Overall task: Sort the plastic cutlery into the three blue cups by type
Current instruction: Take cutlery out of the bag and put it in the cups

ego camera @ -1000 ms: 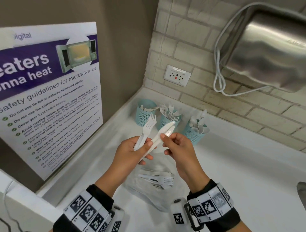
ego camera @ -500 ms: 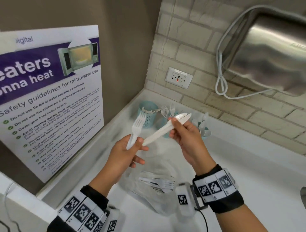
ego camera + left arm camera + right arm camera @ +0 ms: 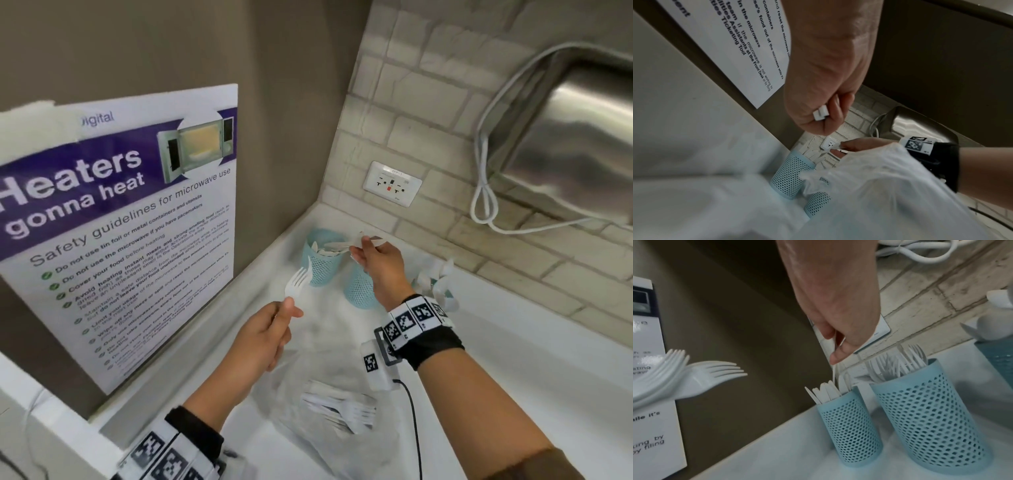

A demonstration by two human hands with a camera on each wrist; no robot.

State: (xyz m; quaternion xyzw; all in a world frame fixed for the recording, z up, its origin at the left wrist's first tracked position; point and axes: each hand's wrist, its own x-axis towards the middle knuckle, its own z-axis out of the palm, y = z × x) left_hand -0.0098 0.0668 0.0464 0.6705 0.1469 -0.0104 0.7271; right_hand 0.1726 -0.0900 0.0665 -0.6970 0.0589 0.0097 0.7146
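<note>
Above 3 blue cups (image 3: 322,265), right hand (image 3: 378,262) pinches 1 knife (image 3: 368,240); left hand (image 3: 263,339) grips 2 forks (image 3: 694,379).

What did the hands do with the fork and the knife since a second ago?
The right hand pulled the knife away from the left hand and carried it back to the leftmost blue cup, where it now lowers it among the other knives. The left hand let go of the knife and kept pinching the fork. The three cups and the forks on the plastic bag stayed put.
</note>
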